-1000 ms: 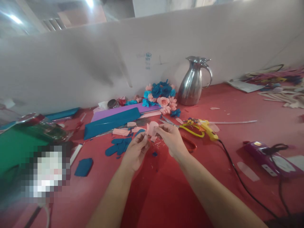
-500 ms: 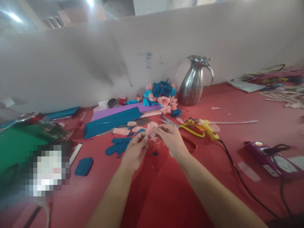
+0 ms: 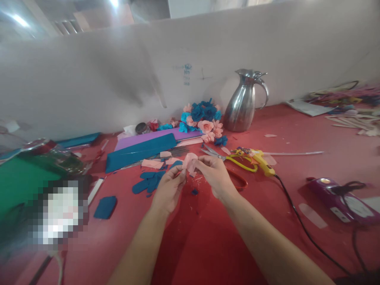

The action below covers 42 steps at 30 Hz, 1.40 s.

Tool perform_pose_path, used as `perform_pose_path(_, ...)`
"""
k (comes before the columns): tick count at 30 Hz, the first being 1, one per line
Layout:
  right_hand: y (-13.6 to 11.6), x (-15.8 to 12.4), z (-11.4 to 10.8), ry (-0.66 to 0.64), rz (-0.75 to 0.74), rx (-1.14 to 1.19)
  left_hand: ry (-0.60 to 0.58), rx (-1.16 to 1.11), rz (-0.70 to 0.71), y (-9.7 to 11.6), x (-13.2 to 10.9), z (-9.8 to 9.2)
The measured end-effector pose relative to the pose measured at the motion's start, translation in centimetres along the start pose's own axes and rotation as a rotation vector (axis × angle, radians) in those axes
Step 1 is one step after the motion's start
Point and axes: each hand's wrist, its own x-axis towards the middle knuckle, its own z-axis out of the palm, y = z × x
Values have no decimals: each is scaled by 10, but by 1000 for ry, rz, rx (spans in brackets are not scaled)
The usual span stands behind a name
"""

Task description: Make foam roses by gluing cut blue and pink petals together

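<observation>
A small pink paper piece (image 3: 190,162) is held up between both hands at mid-view. The fingers of my left hand (image 3: 171,186) pinch its left side, and my right hand (image 3: 214,176) grips its right edge. Blue paper petals (image 3: 148,182) lie left of my left hand. Scissors with yellow and red handles (image 3: 242,163) rest just beyond and right of my right hand, beside a yellow glue gun (image 3: 265,163). Pink and blue paper flowers (image 3: 205,126) are bunched behind the hands.
A steel jug (image 3: 242,103) stands near the wall. Blue sheets (image 3: 142,152) lie back left, with a folded blue piece (image 3: 105,207) nearer. On the right are a purple power box (image 3: 341,200) and a black cord (image 3: 297,217). The tabletop (image 3: 204,245) is red.
The pink piece has changed shape slightly between the fingers, and a curled edge shows more. Both hands stay nearly in place, while the view has shifted very slightly.
</observation>
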Motion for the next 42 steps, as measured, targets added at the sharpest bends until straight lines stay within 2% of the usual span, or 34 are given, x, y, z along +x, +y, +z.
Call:
perform_pose_path(19, -4, -3, 1, -23, -15, -6, 25, 100, 23, 1, -2, 0)
perform_pose_path(27, -6, -5, -1, -88, -68, -54, 10, 176, 56, -1, -4, 0)
perform_pose_path(30, -5, -3, -2, -90, -68, -58, -36, 135, 52, -2, -3, -1)
perform_pose_path(33, -5, -1, -3, -63, -43, -48, -67, 22, 15, -2, -2, -2)
perform_pose_path(36, -4, 0, -4, -55, -37, -35, -34, -85, -64, 0, -1, -3)
perform_pose_path(42, -7, -1, -5, -117, -32, -58, -38, -136, -185, 4, -1, -3)
